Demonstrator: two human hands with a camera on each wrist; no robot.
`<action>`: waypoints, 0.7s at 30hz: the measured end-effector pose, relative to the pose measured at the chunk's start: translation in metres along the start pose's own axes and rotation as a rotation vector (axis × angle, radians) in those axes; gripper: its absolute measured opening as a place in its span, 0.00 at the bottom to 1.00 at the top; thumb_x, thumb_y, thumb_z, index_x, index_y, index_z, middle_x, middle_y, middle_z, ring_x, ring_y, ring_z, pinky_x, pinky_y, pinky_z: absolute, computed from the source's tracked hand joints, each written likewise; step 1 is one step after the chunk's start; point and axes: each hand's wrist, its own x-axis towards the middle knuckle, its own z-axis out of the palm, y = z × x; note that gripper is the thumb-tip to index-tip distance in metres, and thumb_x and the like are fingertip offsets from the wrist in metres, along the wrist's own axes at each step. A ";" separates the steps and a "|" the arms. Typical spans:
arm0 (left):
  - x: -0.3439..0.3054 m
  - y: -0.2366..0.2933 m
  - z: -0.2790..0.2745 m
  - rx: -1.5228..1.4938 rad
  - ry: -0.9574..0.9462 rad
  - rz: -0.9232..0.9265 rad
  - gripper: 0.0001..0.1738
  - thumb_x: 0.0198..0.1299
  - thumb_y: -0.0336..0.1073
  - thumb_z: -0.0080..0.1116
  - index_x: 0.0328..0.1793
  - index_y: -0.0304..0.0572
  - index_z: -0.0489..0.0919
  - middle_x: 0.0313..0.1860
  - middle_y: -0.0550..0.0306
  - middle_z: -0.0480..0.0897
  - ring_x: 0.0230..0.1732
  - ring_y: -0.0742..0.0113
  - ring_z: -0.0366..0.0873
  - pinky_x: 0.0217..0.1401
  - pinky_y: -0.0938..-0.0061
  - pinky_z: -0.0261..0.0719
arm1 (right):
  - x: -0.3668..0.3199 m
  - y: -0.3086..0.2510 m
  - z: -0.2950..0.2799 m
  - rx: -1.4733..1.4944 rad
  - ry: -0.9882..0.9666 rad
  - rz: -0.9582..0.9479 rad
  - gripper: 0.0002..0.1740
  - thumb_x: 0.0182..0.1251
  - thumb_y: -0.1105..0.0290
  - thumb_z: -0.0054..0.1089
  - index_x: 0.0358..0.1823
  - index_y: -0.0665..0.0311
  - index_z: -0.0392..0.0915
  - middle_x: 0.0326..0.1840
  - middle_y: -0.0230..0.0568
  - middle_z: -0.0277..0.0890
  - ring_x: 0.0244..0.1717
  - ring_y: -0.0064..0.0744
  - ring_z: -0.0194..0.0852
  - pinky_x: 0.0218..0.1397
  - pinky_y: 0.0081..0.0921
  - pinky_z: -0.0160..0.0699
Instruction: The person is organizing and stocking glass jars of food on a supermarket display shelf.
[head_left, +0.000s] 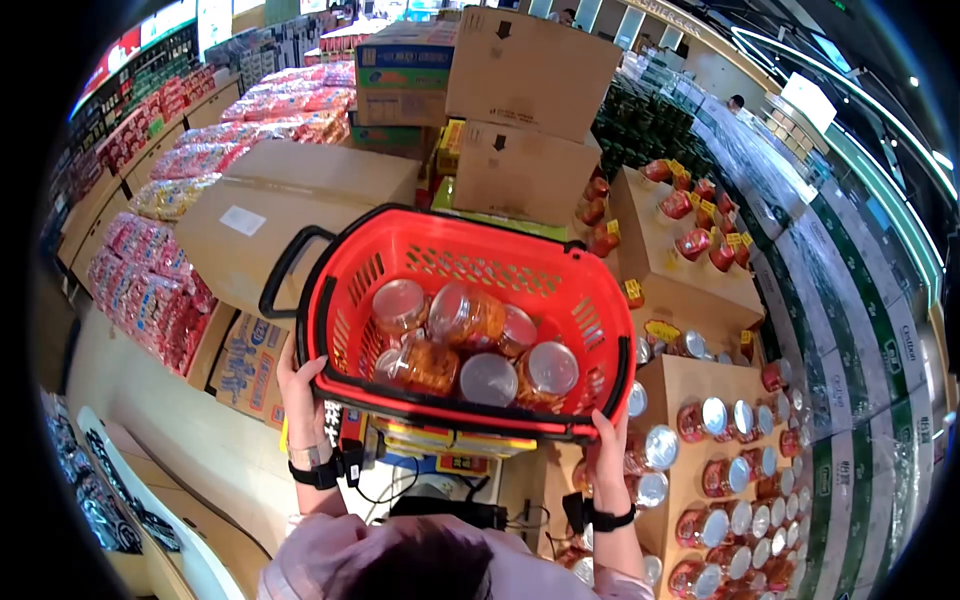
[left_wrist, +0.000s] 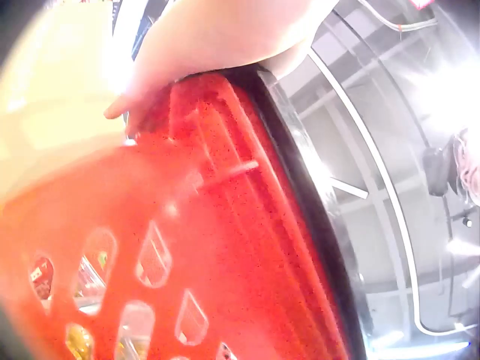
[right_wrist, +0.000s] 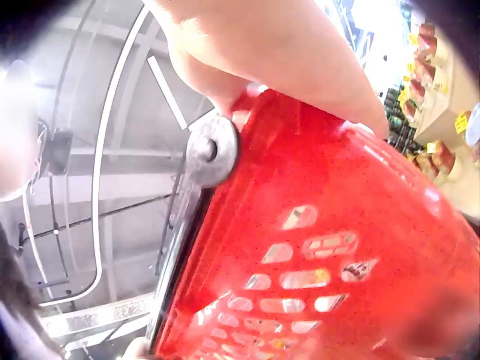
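A red shopping basket [head_left: 470, 250] with black handles fills the middle of the head view. Several clear jars with silver lids, including one lying jar [head_left: 466, 314], are inside it; orange-red food shows through their sides. My left hand [head_left: 298, 388] grips the basket's near left corner, thumb over the black rim. At the near right corner my right hand [head_left: 607, 448] holds the rim. In the left wrist view the left hand [left_wrist: 202, 45] lies against the red outer wall, most fingers hidden. The right wrist view has the right hand [right_wrist: 277, 60] along the basket's upper edge, close to the grey handle pivot.
Cardboard boxes [head_left: 530, 75] are stacked beyond the basket, with a large flat carton [head_left: 290, 200] to the left. On the right, lidded jars [head_left: 725, 475] stand in rows on brown cartons. Pink snack bags [head_left: 150, 265] cover a display at far left.
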 end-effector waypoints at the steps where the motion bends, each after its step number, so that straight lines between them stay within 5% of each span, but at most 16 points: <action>1: 0.005 0.004 0.004 0.012 0.014 0.002 0.36 0.46 0.17 0.50 0.67 0.25 0.60 0.56 0.44 0.75 0.52 0.59 0.77 0.54 0.73 0.76 | 0.000 -0.004 0.005 -0.012 0.005 0.019 0.36 0.61 0.70 0.55 0.70 0.62 0.52 0.65 0.37 0.61 0.63 0.33 0.61 0.65 0.31 0.61; 6: 0.014 0.002 0.007 0.018 -0.025 -0.022 0.33 0.45 0.21 0.50 0.64 0.24 0.65 0.53 0.45 0.77 0.49 0.61 0.79 0.54 0.74 0.76 | 0.005 -0.010 0.013 -0.050 0.042 0.032 0.35 0.65 0.66 0.53 0.70 0.65 0.49 0.67 0.42 0.58 0.66 0.33 0.55 0.71 0.30 0.48; 7: 0.015 0.000 0.009 0.011 -0.016 -0.022 0.33 0.46 0.21 0.51 0.64 0.24 0.65 0.53 0.45 0.77 0.49 0.61 0.79 0.53 0.74 0.76 | 0.002 -0.017 0.020 -0.089 0.056 0.040 0.35 0.65 0.63 0.54 0.70 0.61 0.52 0.67 0.40 0.58 0.65 0.33 0.57 0.67 0.32 0.56; 11: 0.015 -0.012 0.001 -0.028 -0.002 0.002 0.33 0.46 0.23 0.51 0.64 0.27 0.65 0.52 0.45 0.77 0.49 0.62 0.79 0.53 0.74 0.77 | 0.013 0.008 -0.004 -0.060 0.044 -0.026 0.36 0.67 0.66 0.53 0.72 0.68 0.47 0.70 0.44 0.54 0.68 0.35 0.52 0.71 0.30 0.46; 18: -0.004 -0.016 -0.002 0.004 0.124 0.056 0.39 0.52 0.30 0.61 0.70 0.33 0.58 0.50 0.45 0.77 0.47 0.62 0.79 0.50 0.74 0.78 | 0.007 0.021 -0.009 0.090 0.058 -0.076 0.34 0.66 0.67 0.54 0.70 0.68 0.51 0.68 0.43 0.57 0.66 0.35 0.57 0.69 0.30 0.53; 21: -0.001 -0.017 -0.007 0.071 0.092 0.102 0.40 0.52 0.31 0.62 0.70 0.33 0.56 0.45 0.50 0.78 0.44 0.65 0.78 0.49 0.76 0.75 | 0.006 0.026 -0.010 -0.015 0.142 -0.121 0.30 0.69 0.59 0.51 0.68 0.63 0.57 0.63 0.40 0.64 0.61 0.33 0.64 0.63 0.28 0.61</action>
